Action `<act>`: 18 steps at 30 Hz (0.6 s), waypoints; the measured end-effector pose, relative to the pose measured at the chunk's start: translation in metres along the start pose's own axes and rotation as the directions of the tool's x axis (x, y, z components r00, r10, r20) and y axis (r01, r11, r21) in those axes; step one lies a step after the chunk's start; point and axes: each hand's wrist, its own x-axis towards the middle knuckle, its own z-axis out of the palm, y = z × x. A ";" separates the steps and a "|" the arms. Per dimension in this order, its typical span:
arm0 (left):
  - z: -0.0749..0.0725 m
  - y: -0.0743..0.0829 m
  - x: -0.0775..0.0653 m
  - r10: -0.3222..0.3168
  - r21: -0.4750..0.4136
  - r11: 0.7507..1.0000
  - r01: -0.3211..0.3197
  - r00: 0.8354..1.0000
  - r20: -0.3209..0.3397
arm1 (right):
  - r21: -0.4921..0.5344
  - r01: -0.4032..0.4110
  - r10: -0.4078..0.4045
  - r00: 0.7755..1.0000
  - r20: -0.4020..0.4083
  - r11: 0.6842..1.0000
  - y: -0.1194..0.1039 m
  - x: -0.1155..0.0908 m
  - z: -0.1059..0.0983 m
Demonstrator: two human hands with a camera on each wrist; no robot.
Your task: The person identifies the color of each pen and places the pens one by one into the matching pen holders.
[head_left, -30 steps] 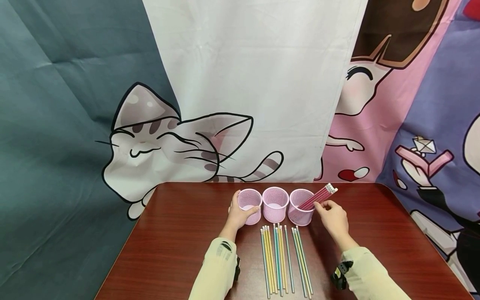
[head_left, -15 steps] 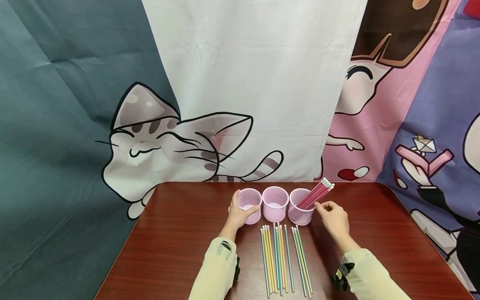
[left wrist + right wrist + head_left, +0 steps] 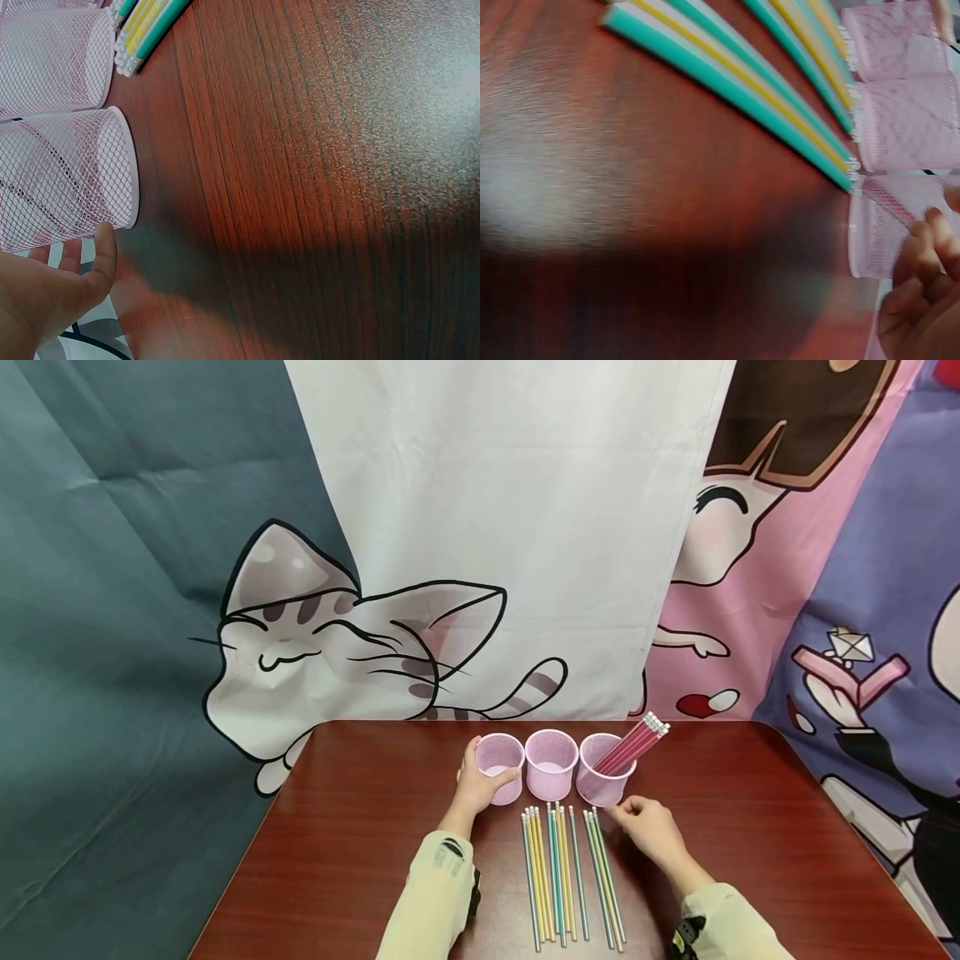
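Three pink mesh pencil cups stand in a row near the table's far side. My left hand [image 3: 476, 788] holds the left cup [image 3: 504, 787], thumb on its near side and fingers around its outer side. The middle cup [image 3: 551, 772] has nothing in it. In the right cup [image 3: 597, 790] a bundle of dark pink pencils [image 3: 632, 745] leans to the right, white eraser ends up. My right hand [image 3: 651, 831] is beside that cup's base, its fingers loosely bent and holding nothing. In the right wrist view the bent fingers [image 3: 922, 240] overlap the right cup [image 3: 868, 232].
Yellow and blue-green pencils lie in three loose groups in front of the cups: a left group [image 3: 540, 877], a middle one [image 3: 562, 877] and a right one [image 3: 604, 881], eraser ends toward the cups. A printed curtain [image 3: 525, 543] hangs behind the reddish-brown table [image 3: 337, 860].
The pink pencils have settled more steeply in the right cup. My right hand has come off the cup's rim and moved down toward its base. My left hand has stayed on the left cup.
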 end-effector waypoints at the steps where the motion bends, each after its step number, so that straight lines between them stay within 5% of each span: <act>1: 0.000 0.000 0.000 0.011 0.000 1.000 -0.011 1.000 -0.003 | -0.012 0.002 -0.002 0.999 0.038 1.000 0.002 -0.001 0.003; 8: 0.001 0.001 0.003 -0.056 0.004 0.998 0.056 0.998 0.034 | -0.095 0.019 -0.006 0.991 0.133 0.995 0.016 -0.008 0.021; 18: 0.003 -0.007 0.003 0.047 -0.026 0.999 -0.047 0.999 -0.021 | -0.123 0.042 -0.027 0.993 0.119 0.992 0.020 -0.007 0.026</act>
